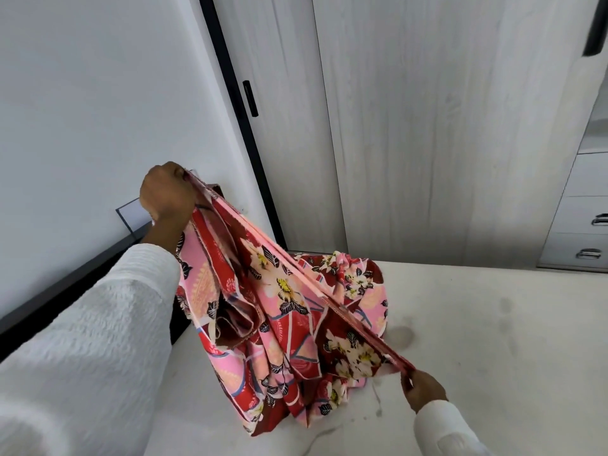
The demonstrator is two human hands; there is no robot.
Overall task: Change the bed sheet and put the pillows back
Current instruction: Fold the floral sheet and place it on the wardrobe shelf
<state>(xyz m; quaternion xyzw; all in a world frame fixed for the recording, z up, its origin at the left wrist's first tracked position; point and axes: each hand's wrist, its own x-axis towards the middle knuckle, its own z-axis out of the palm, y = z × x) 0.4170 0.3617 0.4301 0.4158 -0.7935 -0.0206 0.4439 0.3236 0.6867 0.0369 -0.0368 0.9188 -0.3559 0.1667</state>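
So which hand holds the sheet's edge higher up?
The left hand, gripping the floral sheet up by the wall; the right hand pinches the same edge low over the mattress.

The fingers of the left hand [167, 192] are curled out of sight behind its back, buried in the red and pink floral bed sheet [279, 311]. The sheet's hanging folds hide part of the bare white mattress [477, 324]. The picture's right edge cuts off the pale grey drawer unit [582, 225] and a black object [597, 28] at the upper corner.
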